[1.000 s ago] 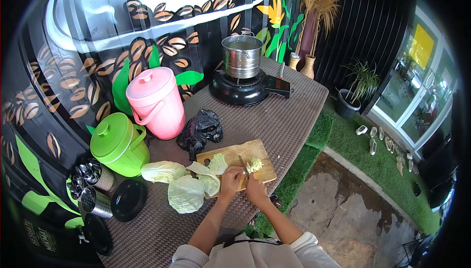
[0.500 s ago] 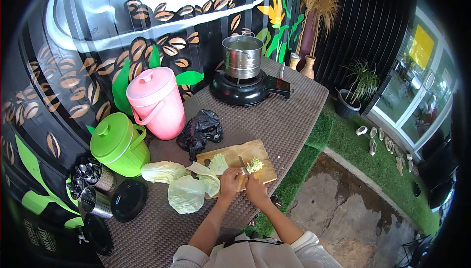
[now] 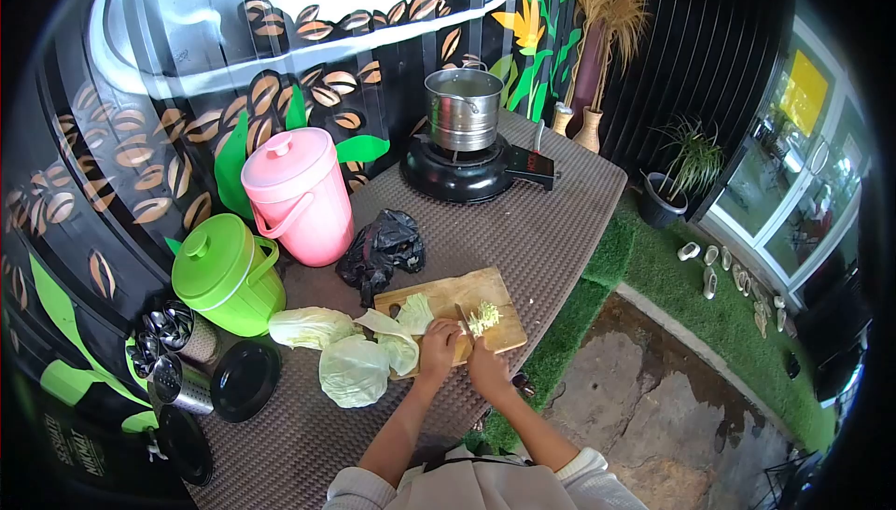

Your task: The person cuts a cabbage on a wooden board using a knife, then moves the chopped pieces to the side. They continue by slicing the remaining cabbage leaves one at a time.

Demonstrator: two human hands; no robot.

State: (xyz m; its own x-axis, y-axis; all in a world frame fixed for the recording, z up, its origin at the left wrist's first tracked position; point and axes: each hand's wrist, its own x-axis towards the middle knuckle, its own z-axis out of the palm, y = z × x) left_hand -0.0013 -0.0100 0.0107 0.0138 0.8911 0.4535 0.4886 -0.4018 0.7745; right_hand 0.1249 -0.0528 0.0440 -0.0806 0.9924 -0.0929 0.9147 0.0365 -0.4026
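Observation:
On the wooden cutting board (image 3: 495, 284), my right hand (image 3: 488, 370) is closed round the handle of a knife (image 3: 463, 315), its blade pointing away from me. To the right of the blade lies a small heap of shredded cabbage (image 3: 483, 318). My left hand (image 3: 439, 349) presses curled fingers on the board just left of the blade, holding a cabbage piece that is mostly hidden beneath them. Loose cabbage leaves (image 3: 354, 373) lie left of that hand, some overlapping the board and others on the table.
A black plastic bag (image 3: 387, 249) sits behind the board. Pink (image 3: 297, 197) and green (image 3: 229, 277) lidded buckets stand along the wall. At the back, a steel pot (image 3: 463, 113) rests on a portable stove (image 3: 457, 174). A black plate (image 3: 245, 381) and utensil holders (image 3: 182, 384) are at left.
My right hand and the knife have shifted very slightly along the board. My left hand stays nearly in place, and the cabbage leaves have not moved.

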